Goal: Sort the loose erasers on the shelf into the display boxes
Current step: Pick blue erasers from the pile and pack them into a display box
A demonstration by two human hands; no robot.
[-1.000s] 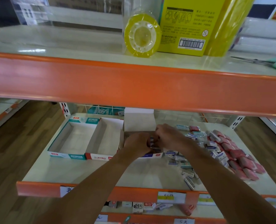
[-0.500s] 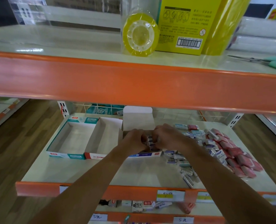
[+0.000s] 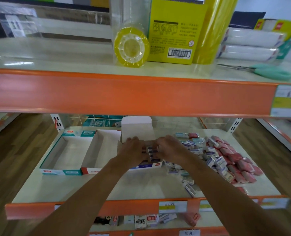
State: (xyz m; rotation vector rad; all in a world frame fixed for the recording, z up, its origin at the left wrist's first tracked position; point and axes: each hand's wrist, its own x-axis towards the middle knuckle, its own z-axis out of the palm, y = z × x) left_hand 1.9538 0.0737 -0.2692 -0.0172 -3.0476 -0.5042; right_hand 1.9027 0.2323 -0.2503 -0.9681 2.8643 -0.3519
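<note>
Three display boxes stand side by side on the middle shelf: a teal-trimmed box (image 3: 56, 155), a red-trimmed box (image 3: 92, 155), and a blue-trimmed box (image 3: 148, 166) with its white lid flap up. My left hand (image 3: 132, 150) and my right hand (image 3: 168, 147) are together over the blue box, fingers curled round a small stack of blue-and-white erasers (image 3: 152, 151) between them. A heap of loose blue-white erasers (image 3: 214, 160) and pink erasers (image 3: 234, 159) lies to the right of the boxes.
The orange lip of the upper shelf (image 3: 132, 94) hangs just above the hands. On top stand a yellow tape roll (image 3: 131, 46), a yellow carton (image 3: 175, 34) and teal scissors (image 3: 267, 72). The lower shelf holds more erasers (image 3: 146, 220). A wire grid backs the middle shelf.
Both hands stay over the blue-trimmed box and have shifted slightly toward its back while handling the erasers. The camera has tilted a little.
</note>
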